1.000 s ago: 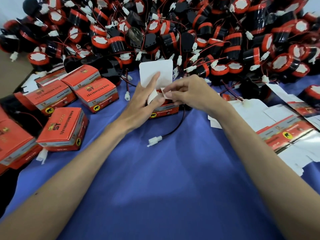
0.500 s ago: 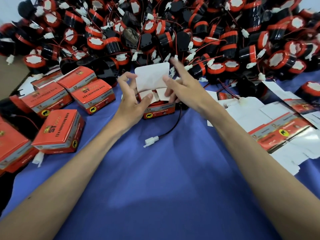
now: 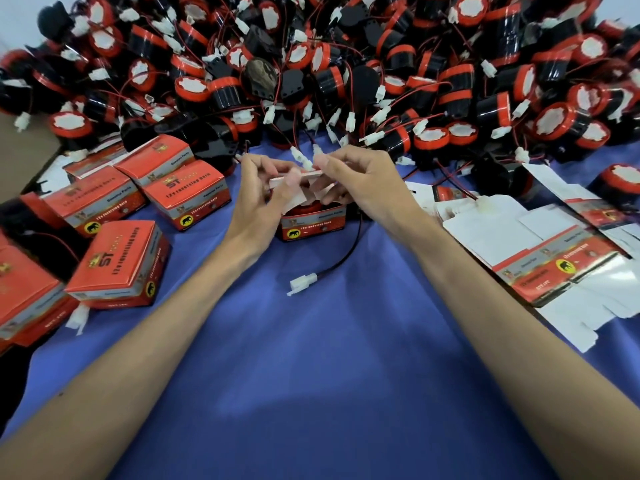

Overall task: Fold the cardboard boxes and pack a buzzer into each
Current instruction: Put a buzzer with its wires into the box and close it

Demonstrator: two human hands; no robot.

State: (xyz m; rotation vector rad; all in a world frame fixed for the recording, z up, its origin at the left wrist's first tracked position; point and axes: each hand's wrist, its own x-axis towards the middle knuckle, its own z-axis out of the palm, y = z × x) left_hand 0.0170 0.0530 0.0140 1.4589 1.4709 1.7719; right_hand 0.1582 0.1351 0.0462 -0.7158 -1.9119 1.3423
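A red cardboard box (image 3: pixel 313 226) stands on the blue cloth at the centre with a buzzer inside, mostly hidden. Its lid flap (image 3: pixel 300 176) is tipped forward over the opening, edge-on to me. My left hand (image 3: pixel 265 199) pinches the lid's left end, and my right hand (image 3: pixel 360 181) pinches its right end. The buzzer's black wire (image 3: pixel 344 252) trails out of the box's right side to a white connector (image 3: pixel 303 283) lying on the cloth.
A large heap of black-and-red buzzers (image 3: pixel 346 71) with wires fills the far side. Several closed red boxes (image 3: pixel 121 265) lie at the left. Flat unfolded box blanks (image 3: pixel 540 258) lie at the right. Blue cloth (image 3: pixel 311 375) covers the near table.
The white lid flap stood upright before; both hands have taken its ends and brought it forward and down over the box. The wire and connector have not moved.
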